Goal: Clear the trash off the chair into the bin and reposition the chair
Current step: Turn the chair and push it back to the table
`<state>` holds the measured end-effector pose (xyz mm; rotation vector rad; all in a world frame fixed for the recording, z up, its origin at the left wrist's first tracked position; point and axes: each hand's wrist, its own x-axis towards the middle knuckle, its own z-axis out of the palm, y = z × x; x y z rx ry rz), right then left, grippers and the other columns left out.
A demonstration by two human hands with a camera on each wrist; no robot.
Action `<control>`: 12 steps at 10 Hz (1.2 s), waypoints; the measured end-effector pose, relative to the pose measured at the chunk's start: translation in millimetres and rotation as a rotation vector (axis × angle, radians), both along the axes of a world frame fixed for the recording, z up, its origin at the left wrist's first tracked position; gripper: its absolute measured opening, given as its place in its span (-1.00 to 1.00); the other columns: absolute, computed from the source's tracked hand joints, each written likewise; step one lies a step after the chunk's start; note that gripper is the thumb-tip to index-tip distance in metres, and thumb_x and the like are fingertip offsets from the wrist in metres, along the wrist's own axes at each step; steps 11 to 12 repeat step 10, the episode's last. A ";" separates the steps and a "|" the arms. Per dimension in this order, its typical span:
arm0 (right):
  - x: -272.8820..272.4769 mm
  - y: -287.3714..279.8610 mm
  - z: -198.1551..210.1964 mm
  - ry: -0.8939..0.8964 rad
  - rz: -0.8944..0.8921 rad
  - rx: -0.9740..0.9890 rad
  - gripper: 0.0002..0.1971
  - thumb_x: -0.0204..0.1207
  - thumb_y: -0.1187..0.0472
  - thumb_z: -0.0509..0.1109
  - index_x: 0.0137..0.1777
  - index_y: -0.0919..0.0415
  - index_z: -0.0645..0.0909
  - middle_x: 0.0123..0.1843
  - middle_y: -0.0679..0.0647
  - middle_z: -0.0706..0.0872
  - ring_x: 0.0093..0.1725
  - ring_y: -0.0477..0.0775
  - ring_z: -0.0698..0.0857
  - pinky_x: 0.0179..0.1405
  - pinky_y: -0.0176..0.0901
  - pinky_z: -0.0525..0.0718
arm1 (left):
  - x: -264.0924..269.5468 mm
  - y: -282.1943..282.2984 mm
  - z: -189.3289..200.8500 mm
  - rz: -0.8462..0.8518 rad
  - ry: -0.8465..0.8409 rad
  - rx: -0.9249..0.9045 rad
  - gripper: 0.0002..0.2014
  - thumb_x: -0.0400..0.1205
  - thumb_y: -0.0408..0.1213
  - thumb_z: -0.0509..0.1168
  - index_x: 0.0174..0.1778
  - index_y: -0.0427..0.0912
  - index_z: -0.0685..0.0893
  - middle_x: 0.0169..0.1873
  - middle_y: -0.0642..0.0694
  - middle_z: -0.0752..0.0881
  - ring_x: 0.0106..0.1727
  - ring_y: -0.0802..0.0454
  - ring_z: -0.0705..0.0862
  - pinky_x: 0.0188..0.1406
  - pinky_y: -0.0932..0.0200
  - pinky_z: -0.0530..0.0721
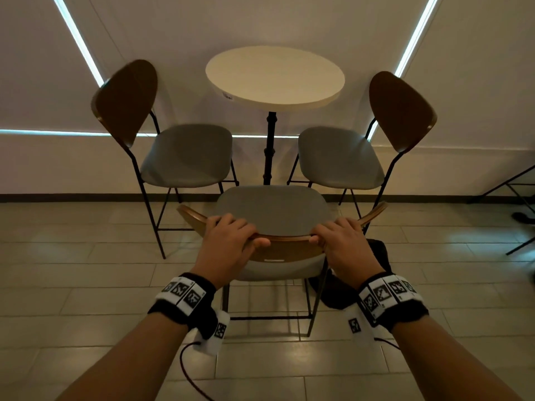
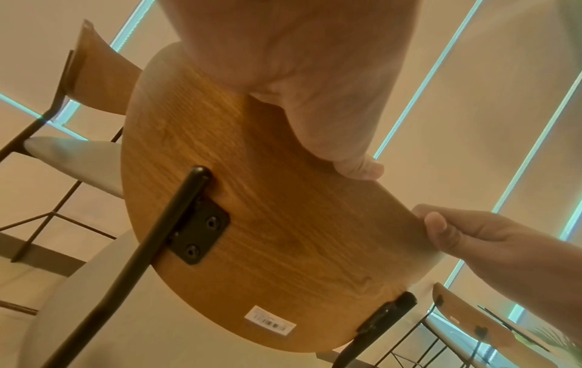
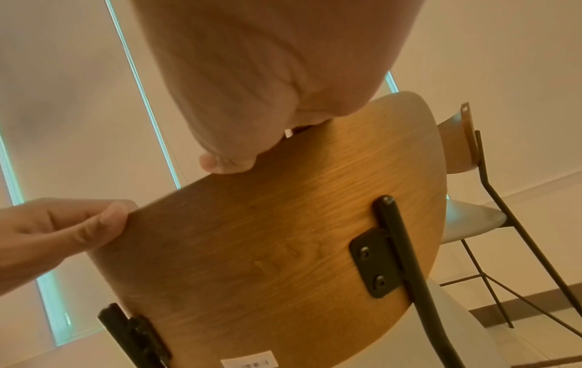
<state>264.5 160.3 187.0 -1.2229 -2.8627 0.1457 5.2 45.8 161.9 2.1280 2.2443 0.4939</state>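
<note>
A chair with a grey seat and a curved wooden backrest stands right in front of me, facing the round table. My left hand grips the top edge of the backrest, fingers over the front and thumb behind. My right hand grips the same edge further right. In the left wrist view the wooden backrest fills the frame, with my left hand on top and my right hand at its edge. The right wrist view shows the backrest likewise. No trash shows on the seat.
A round cream table on a black post stands beyond the chair. Two matching chairs flank it, one left and one right. A dark object lies on the tiled floor behind my right hand. A black frame stands far right.
</note>
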 end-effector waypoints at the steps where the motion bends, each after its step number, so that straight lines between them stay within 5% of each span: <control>1: -0.1 -0.3 2.2 -0.014 0.012 -0.011 -0.64 0.63 -0.11 -0.02 0.20 -0.17 0.59 0.21 -0.14 0.72 0.27 0.04 0.59 0.47 0.13 0.39 | 1.7 -1.5 -0.7 0.003 -0.014 0.006 -0.49 0.79 0.30 -0.04 0.11 0.12 0.75 0.07 0.11 0.80 0.18 -0.02 0.66 0.36 -0.15 0.46; 3: 2.3 2.9 -0.6 0.020 0.017 -0.002 -0.74 0.75 -0.07 0.06 0.19 -0.17 0.58 0.17 -0.13 0.73 0.24 0.06 0.61 0.44 0.13 0.40 | 1.2 -1.5 -1.8 0.000 -0.025 0.029 -0.47 0.79 0.33 -0.06 0.08 0.12 0.74 0.03 0.11 0.79 0.14 -0.02 0.67 0.36 -0.15 0.46; 7: -0.8 -2.9 7.3 -0.010 0.031 -0.037 -0.66 0.77 -0.13 0.00 0.18 -0.12 0.60 0.13 -0.11 0.74 0.21 0.05 0.63 0.45 0.12 0.44 | -1.0 -5.9 5.2 0.002 -0.075 -0.044 -0.47 0.74 0.41 0.00 0.08 0.15 0.75 0.03 0.17 0.78 0.16 0.07 0.64 0.40 -0.08 0.42; 8: 3.0 -1.2 11.8 0.083 0.003 -0.135 -0.62 0.76 -0.18 0.00 0.14 -0.12 0.65 0.07 -0.16 0.71 0.15 -0.05 0.60 0.44 0.06 0.50 | -5.7 -12.8 15.7 -0.021 -0.332 -0.005 -0.59 0.73 0.33 0.16 0.13 0.16 0.77 0.03 0.23 0.78 0.16 0.20 0.63 0.39 0.03 0.46; 9: 12.4 -9.4 23.0 0.285 -0.060 -0.159 -0.76 0.73 -0.06 0.18 0.14 -0.10 0.68 0.10 -0.23 0.67 0.16 -0.17 0.54 0.31 -0.14 0.55 | -14.0 -37.2 27.2 0.072 -0.652 0.214 -0.71 0.74 0.17 0.29 0.15 0.08 0.75 0.05 0.22 0.75 0.16 0.29 0.69 0.16 0.42 0.64; 10: 36.9 -21.7 45.7 0.435 -0.148 -0.142 -0.86 0.67 0.03 0.28 0.07 -0.15 0.67 0.07 -0.36 0.62 0.17 -0.28 0.58 0.15 -0.32 0.54 | -34.9 -75.4 15.6 0.383 -0.825 0.281 -0.86 0.74 0.10 0.37 0.01 0.18 0.77 -0.03 0.19 0.84 0.07 0.25 0.78 0.11 0.30 0.71; 12: 36.9 -21.7 45.7 0.435 -0.148 -0.142 -0.86 0.67 0.03 0.28 0.07 -0.15 0.67 0.07 -0.36 0.62 0.17 -0.28 0.58 0.15 -0.32 0.54 | -34.9 -75.4 15.6 0.383 -0.825 0.281 -0.86 0.74 0.10 0.37 0.01 0.18 0.77 -0.03 0.19 0.84 0.07 0.25 0.78 0.11 0.30 0.71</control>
